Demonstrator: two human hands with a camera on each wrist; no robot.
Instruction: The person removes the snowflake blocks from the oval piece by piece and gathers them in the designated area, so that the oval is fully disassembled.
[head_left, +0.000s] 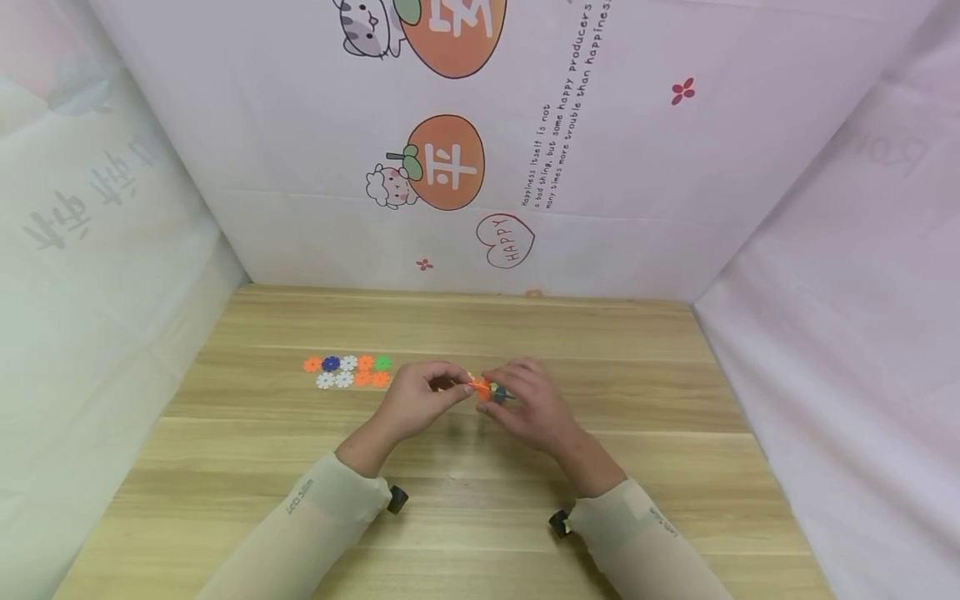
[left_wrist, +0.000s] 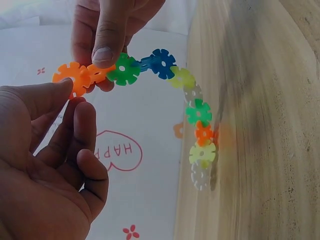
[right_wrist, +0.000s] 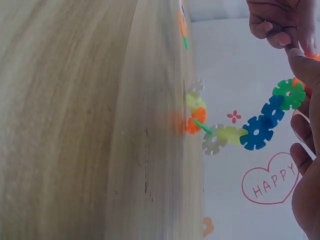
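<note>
My left hand (head_left: 420, 400) pinches an orange snowflake disc (left_wrist: 70, 75) between thumb and fingers, at the end of a chain of notched plastic discs. Close beside it, my right hand (head_left: 536, 404) grips the adjoining orange disc (left_wrist: 97, 74), its thumb covering part of it. From there the chain runs through a green disc (left_wrist: 124, 70), blue discs (right_wrist: 256, 132), a yellow disc (left_wrist: 182, 78) and a clear one, then curves down. Its far part, with a yellow disc (left_wrist: 202, 153) and a clear disc (left_wrist: 200, 176) at the tail, lies close over the table.
Left of the hands, loose discs lie flat in two rows on the wooden table (head_left: 247, 433), among them a blue disc (head_left: 331, 364), a green disc (head_left: 382, 363) and several orange and white ones. A printed white cloth (head_left: 600, 242) stands behind the table, with more cloth at both sides.
</note>
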